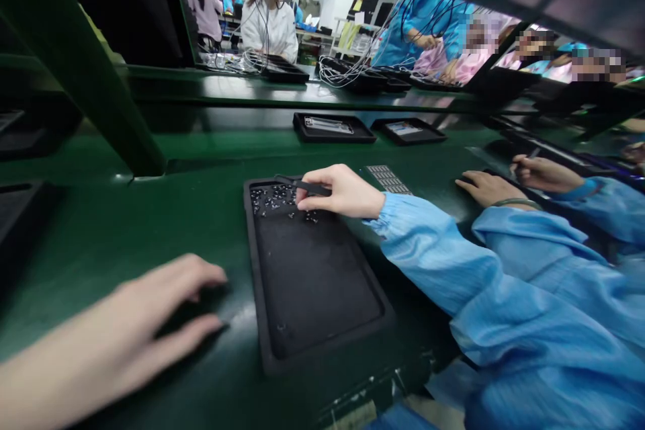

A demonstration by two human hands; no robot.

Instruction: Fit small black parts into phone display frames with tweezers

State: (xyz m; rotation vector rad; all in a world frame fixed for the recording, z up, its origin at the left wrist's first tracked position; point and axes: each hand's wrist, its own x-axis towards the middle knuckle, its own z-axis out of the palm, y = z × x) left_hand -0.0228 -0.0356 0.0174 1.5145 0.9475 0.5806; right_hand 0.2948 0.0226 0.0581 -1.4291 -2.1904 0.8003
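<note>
A black tray (312,282) lies on the green bench in front of me. Many tiny dark-and-silver pieces (272,198), screw-like but too small to be sure, are scattered at its far end. Over them, my right hand (342,191), in a blue sleeve, pinches dark tweezers (310,187). The tips point left among the pieces; whether they grip one I cannot tell. My left hand (176,302), bare-armed and slightly blurred, hovers left of the tray with thumb and forefinger apart and nothing visible between them.
Beyond my right hand lies a small gridded sheet (388,179). Two shallow black trays (335,138) with flat parts sit farther back. A co-worker's hands (491,189) work at the right, one holding a thin tool. A green post (111,107) rises at left; cables (347,74) cover the shelf.
</note>
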